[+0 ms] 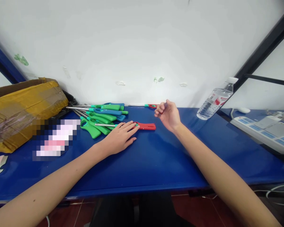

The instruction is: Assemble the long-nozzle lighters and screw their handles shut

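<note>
On the blue table (156,164): one red utility lighter (148,126), work seemingly under way; whether the heaped green and blue lighters (105,118) are awaiting work, unclear. Lighter is lying beneath the left hand (119,137), fingers resting extended, unclenched. Right hand (169,117) is grasping a thin-shafted tool (165,105), pointing toward the lighter's right end.

White painted wall (132,47) (patchy low down) behind glossy blue flat-topped worktop (156,170). Slanting black metal post (262,49) at right. Dark-red tiled floor (198,206) below.

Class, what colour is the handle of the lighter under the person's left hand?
The handle is red, showing best in the head view.
</note>
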A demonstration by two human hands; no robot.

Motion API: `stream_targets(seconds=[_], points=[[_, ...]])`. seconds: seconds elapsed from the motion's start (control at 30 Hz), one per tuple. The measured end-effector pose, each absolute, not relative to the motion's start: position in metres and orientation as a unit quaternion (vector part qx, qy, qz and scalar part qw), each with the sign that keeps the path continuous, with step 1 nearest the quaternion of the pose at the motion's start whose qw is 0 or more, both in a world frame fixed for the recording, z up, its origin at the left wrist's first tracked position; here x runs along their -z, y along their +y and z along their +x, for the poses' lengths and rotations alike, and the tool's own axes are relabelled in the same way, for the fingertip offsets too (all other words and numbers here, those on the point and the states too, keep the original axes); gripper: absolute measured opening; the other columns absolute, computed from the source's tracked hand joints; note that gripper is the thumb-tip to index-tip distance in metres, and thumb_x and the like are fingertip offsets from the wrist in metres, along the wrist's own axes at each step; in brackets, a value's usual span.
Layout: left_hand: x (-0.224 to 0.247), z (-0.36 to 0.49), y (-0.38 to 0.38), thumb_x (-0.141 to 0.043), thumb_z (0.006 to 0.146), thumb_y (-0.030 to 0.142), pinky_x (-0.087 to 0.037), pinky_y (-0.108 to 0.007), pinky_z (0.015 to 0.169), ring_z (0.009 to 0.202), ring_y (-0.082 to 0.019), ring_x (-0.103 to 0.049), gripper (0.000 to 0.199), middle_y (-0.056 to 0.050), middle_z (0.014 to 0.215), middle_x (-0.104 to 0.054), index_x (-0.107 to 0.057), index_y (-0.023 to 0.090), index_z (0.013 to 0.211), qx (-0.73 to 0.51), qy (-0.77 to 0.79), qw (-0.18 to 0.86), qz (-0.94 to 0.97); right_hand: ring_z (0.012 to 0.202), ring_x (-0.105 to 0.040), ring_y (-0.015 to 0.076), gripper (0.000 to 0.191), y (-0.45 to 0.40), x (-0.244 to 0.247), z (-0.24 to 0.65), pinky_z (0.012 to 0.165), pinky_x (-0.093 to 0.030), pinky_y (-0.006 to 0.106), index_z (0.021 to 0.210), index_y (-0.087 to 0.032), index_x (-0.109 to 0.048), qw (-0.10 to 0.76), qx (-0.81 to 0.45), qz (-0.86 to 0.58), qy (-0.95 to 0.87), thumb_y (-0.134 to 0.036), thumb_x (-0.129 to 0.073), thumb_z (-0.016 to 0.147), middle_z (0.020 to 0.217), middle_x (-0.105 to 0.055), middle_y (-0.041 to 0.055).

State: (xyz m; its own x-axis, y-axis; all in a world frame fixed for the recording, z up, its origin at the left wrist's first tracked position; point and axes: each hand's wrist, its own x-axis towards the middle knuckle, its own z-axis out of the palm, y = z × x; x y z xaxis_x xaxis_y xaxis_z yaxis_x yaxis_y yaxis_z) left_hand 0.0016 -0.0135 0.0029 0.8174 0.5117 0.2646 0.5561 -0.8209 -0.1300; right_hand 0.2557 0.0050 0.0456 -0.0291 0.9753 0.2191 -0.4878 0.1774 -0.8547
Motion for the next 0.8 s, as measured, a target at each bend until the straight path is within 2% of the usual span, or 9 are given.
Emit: stream_targets(seconds=[0.13, 0.23, 0.43, 0.5, 0.57, 0.7, 0.8], points=[[-0.0026, 0.0018, -0.0134, -0.033, 0.105, 0.037, -0.035, -0.047, 0.112, 0.142, -0.030, -0.038, 0.049, -0.014, 0.151, -0.046, -0.042, 0.014, 0.147, 0.106, -0.282, 0.102, -0.948, 0.062, -0.053, 0.0132, 0.034, 0.0056, -0.0443, 0.2553, 0.057, -0.044, 0.026, 0.069, -0.021, -0.054, 0.655, -0.562, -0.295, -0.410, -0.051, -0.062, 0.084, 0.066, -0.047, -0.0020], [-0.0022, 0.0016, -0.0128, -0.034, 0.105, 0.037, -0.035, -0.047, 0.112, 0.142, -0.030, -0.038, 0.049, -0.014, 0.151, -0.046, -0.042, 0.014, 0.147, 0.106, -0.282, 0.104, -0.948, 0.061, -0.052, 0.0124, 0.038, 0.0077, -0.0430, 0.2557, 0.057, -0.044, 0.025, 0.067, -0.021, -0.052, 0.659, -0.554, -0.297, -0.413, -0.053, -0.064, 0.083, 0.065, -0.046, -0.0025], [-0.0021, 0.0016, -0.0130, -0.035, 0.105, 0.036, -0.035, -0.047, 0.112, 0.142, -0.030, -0.038, 0.049, -0.014, 0.150, -0.046, -0.043, 0.014, 0.147, 0.110, -0.280, 0.101, -0.948, 0.047, -0.039, 0.0124, 0.059, 0.0087, -0.0432, 0.2577, 0.054, -0.044, 0.027, 0.054, -0.023, -0.035, 0.621, -0.582, -0.286, -0.440, -0.069, -0.048, 0.088, 0.048, -0.026, -0.0057], [-0.0019, 0.0016, -0.0133, -0.036, 0.105, 0.036, -0.035, -0.047, 0.112, 0.142, -0.029, -0.038, 0.048, -0.014, 0.150, -0.046, -0.043, 0.014, 0.147, 0.114, -0.280, 0.100, -0.948, 0.046, -0.038, 0.0129, 0.061, 0.0075, -0.0441, 0.2576, 0.054, -0.044, 0.029, 0.053, -0.024, -0.033, 0.613, -0.589, -0.278, -0.447, -0.072, -0.045, 0.088, 0.048, -0.025, -0.0056], [-0.0017, 0.0015, -0.0134, -0.036, 0.104, 0.036, -0.034, -0.046, 0.112, 0.143, -0.029, -0.038, 0.048, -0.014, 0.151, -0.046, -0.043, 0.015, 0.147, 0.116, -0.280, 0.098, -0.948, 0.049, -0.042, 0.0132, 0.060, 0.0062, -0.0448, 0.2566, 0.054, -0.044, 0.028, 0.053, -0.023, -0.035, 0.611, -0.592, -0.281, -0.445, -0.072, -0.048, 0.086, 0.050, -0.029, -0.0046], [-0.0022, 0.0012, -0.0134, -0.037, 0.104, 0.036, -0.035, -0.047, 0.112, 0.143, -0.030, -0.038, 0.048, -0.014, 0.150, -0.047, -0.043, 0.015, 0.147, 0.113, -0.280, 0.096, -0.948, 0.061, -0.054, 0.0135, 0.047, 0.0045, -0.0449, 0.2538, 0.055, -0.044, 0.026, 0.063, -0.021, -0.051, 0.620, -0.583, -0.307, -0.427, -0.064, -0.061, 0.082, 0.066, -0.050, -0.0009], [-0.0029, 0.0012, -0.0137, -0.037, 0.104, 0.035, -0.035, -0.047, 0.112, 0.143, -0.030, -0.038, 0.048, -0.015, 0.150, -0.047, -0.043, 0.014, 0.147, 0.113, -0.279, 0.093, -0.949, 0.064, -0.055, 0.0127, 0.040, 0.0049, -0.0447, 0.2542, 0.058, -0.045, 0.025, 0.070, -0.021, -0.055, 0.637, -0.571, -0.304, -0.419, -0.058, -0.067, 0.081, 0.070, -0.053, -0.0017]])
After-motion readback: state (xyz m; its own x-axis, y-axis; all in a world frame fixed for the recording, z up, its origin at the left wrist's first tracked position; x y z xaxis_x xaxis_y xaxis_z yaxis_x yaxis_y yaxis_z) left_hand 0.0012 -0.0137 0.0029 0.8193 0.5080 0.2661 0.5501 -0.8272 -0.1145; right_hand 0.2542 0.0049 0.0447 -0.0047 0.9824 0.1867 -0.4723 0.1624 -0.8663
